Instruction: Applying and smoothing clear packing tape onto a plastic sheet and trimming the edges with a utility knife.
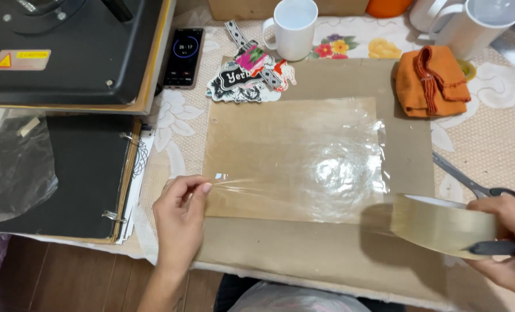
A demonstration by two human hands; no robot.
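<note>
My left hand (179, 216) pinches the free end of a clear tape strip (280, 193) at the lower left corner of a brown paper sheet covered with shiny clear film (295, 156). The strip runs rightward along the sheet's lower edge to a large roll of clear tape (439, 225), which my right hand (509, 242) holds at the right, just above the table. The sheet lies on a brown cardboard board (327, 254).
Scissors (471, 184) lie beside my right hand. An orange cloth (430, 84), white mugs (293, 28), printed stickers (246, 78), a phone (183, 56), a black heat press (67, 49) and a black ring binder (84, 173) with a plastic bag surround the board.
</note>
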